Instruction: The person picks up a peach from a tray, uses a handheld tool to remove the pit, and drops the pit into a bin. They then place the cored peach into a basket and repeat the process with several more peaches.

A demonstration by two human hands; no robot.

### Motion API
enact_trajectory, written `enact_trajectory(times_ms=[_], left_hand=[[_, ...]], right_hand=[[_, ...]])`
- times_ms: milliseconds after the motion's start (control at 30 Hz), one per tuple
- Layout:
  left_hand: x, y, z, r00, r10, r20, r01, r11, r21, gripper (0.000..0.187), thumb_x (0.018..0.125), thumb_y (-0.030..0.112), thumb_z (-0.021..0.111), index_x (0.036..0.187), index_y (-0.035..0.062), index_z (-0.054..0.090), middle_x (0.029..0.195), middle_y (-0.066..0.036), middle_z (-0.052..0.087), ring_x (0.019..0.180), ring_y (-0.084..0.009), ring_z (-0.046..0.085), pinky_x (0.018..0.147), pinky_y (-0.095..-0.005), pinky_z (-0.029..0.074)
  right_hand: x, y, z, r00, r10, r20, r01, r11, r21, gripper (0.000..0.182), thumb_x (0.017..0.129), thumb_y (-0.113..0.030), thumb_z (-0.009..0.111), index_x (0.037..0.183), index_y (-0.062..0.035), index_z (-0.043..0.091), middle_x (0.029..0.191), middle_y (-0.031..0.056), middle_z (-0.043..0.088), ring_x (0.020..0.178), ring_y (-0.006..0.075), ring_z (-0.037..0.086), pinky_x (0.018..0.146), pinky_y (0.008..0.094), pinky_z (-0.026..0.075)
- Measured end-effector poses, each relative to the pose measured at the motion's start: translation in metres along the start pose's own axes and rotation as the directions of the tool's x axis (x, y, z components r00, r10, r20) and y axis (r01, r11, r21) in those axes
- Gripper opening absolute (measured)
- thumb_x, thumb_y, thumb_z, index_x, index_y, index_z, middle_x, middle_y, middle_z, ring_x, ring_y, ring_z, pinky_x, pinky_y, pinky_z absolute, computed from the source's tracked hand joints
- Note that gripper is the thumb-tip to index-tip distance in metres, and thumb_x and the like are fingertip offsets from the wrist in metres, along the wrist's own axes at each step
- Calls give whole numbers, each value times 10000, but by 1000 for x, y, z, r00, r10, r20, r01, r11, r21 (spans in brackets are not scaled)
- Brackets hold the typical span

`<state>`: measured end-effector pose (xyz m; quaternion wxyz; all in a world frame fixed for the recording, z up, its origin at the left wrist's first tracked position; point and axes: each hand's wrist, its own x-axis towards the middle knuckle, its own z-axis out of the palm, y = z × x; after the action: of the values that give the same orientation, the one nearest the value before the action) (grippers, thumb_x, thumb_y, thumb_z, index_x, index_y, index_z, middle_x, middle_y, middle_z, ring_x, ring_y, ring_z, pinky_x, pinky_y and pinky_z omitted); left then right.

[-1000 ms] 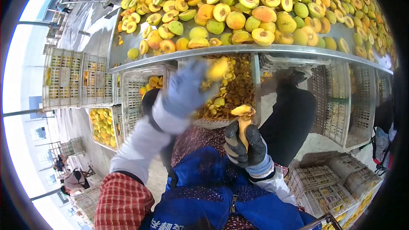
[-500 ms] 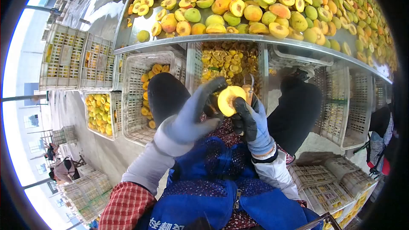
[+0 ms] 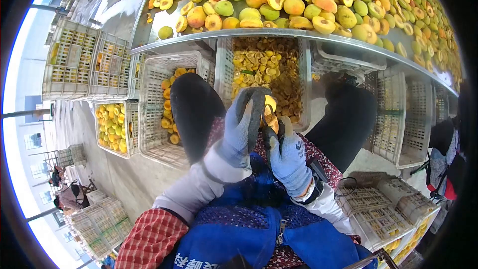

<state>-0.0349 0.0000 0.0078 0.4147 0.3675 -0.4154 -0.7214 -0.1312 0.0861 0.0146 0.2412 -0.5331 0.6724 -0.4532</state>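
My left hand (image 3: 244, 124), in a grey-blue glove with dark fingers, is wrapped round a yellow peach half (image 3: 270, 102) above my lap. The half is partly covered by the fingers. Close against it on the right, my right hand (image 3: 289, 154), gloved the same way, is closed round a pitting knife whose thin curved blade (image 3: 265, 112) lies at the cut side of the fruit. The knife's handle is mostly hidden in the glove. Below the table edge, between my knees, stands a crate (image 3: 304, 89) holding yellow scraps and brown pits.
A metal table (image 3: 224, 35) heaped with halved peaches (image 3: 294, 6) spans the front. On my left stand a crate (image 3: 145, 119) with peach halves and a smaller full crate (image 3: 130, 132). More crates (image 3: 74, 60) are stacked farther left; others (image 3: 388, 209) stand at my right.
My left hand has closed on the peach half, which was held at my right hand with its cut face showing. The fruit has turned, and the curved blade is now against it.
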Motion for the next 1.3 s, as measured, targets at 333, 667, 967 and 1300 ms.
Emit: enact_trajectory(times_ms=[333, 667, 967, 1300], left_hand=[[-14, -3, 7, 990, 139, -3, -132, 947, 292, 227, 904, 120, 425, 1039, -17, 544, 918, -58, 564, 780, -105, 507, 715, -217, 410], [-11, 9, 4, 948, 250, 199, -315, 835, 451, 241, 856, 88, 433, 1026, -30, 556, 881, -97, 600, 760, -171, 577, 689, -269, 457], [-8, 16, -9, 906, 183, 382, -419, 527, 739, 212, 838, 72, 448, 977, -24, 577, 836, -117, 615, 743, -187, 595, 690, -265, 461], [-5, -5, -19, 942, -56, 332, -148, 816, 559, 191, 821, 106, 557, 981, 2, 575, 826, -119, 615, 789, -207, 608, 714, -312, 474]], right_hand=[[-18, 1, 8, 993, 80, 88, -92, 986, 141, 367, 774, -112, 541, 1100, 17, 434, 789, 271, 556, 688, 430, 561, 596, 452, 453], [-23, 5, -6, 564, 126, 816, -786, -220, 578, 305, 904, -465, 427, 819, -173, 448, 545, -42, 370, 383, 55, 320, 319, 188, 233], [-29, 24, 3, 427, -106, 898, -838, -418, 349, 373, 889, -541, 387, 849, -176, 453, 547, -65, 321, 394, 39, 280, 326, 182, 226], [-38, 38, 14, 488, -464, 739, -739, -670, 68, 457, 888, -557, 355, 944, -122, 482, 578, -58, 338, 421, 46, 312, 349, 195, 290]])
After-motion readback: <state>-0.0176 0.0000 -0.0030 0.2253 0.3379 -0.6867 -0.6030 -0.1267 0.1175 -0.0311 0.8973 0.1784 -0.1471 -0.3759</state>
